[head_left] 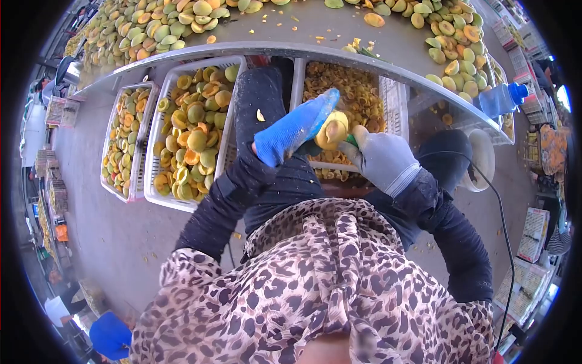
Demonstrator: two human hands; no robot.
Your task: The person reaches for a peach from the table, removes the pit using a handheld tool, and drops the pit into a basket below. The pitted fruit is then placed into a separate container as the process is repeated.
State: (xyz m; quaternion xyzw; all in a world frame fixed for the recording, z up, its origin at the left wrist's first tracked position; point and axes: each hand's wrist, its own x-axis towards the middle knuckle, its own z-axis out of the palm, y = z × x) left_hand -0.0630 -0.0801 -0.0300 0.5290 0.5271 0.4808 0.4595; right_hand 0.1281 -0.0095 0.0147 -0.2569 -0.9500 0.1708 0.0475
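My left hand (296, 128), in a blue knit glove, is closed around a yellow peach (333, 130) in front of my lap. Its cut side appears to face up, with a darker patch in the middle. My right hand (386, 159) wears a grey-white glove and grips a small tool with a green handle (351, 140). The tool's working end is at the peach, but its shape is hidden. Below both hands stands a crate of brown-yellow pits and scraps (345, 91).
To the left, white crates hold peach halves (197, 130) and more halves (125, 142). A metal table (273, 27) with heaped fruit spans the front. A plastic water bottle (503, 100), a white bucket (483, 159) and a black cable (508, 242) are at right.
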